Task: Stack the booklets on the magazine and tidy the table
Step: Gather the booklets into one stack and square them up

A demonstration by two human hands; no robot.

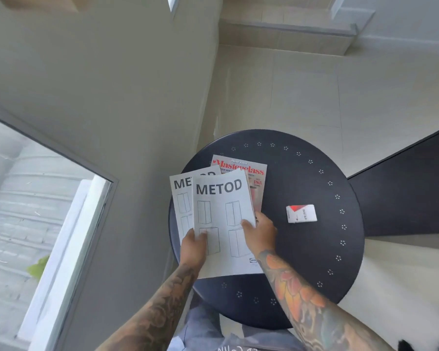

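The person holds two white booklets over a round black table (314, 262). The top booklet (223, 224) says METOD in big letters. The second booklet (181, 198) peeks out from under it, on the side away from the magazine (241, 171).

The left hand (193, 247) is closed on the near left edge of the top booklet, thumb on top. The right hand (260, 234) is closed on its right edge, thumb on the page and the other fingers curled around the side. So both hands are full of paper.

The magazine is the thing to watch. It lies flat on the table, and the booklets cover its near corner. Most of it sticks out past the far tops of the booklets. So the magazine is up ahead of both hands, a bit to the right. The right hand is the nearer one. It is just beside the magazine's near edge.

The long sides of the booklets run away from the person. The magazine runs almost the same way, turned just a little. The next move likely calls for a push forward and to the right, plus a small turn, so the edges line up.

A small white and red box (301, 214) sits well apart from the magazine, off to its right. It probably still needs tidying.
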